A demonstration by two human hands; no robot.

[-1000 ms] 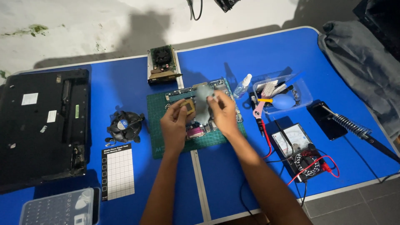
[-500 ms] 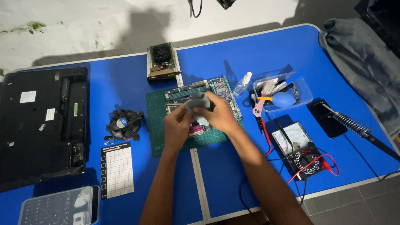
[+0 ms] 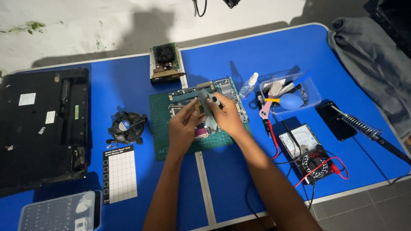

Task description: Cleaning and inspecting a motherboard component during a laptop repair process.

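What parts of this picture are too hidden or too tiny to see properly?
- Head view: the middle of the circuit board is covered by the left hand and right hand.
- Head view: the small grey thing in the fingers is partly wrapped by them; what it is stays unclear.
- Head view: the clear parts box is cut off by the bottom edge.
- Head view: the contents of the clear tray are too small.

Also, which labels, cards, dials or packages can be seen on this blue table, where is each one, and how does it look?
Multimeter: right of the hands, black body, pale needle dial, red and black leads.
Grid card: left of the hands, near the front edge, white squares under a black header.
Stickers: on the black laptop base at far left, small white rectangles.
Clear plastic case: front left corner, rectangular, many small compartments.
Clear tray: behind the multimeter, holds small tools.
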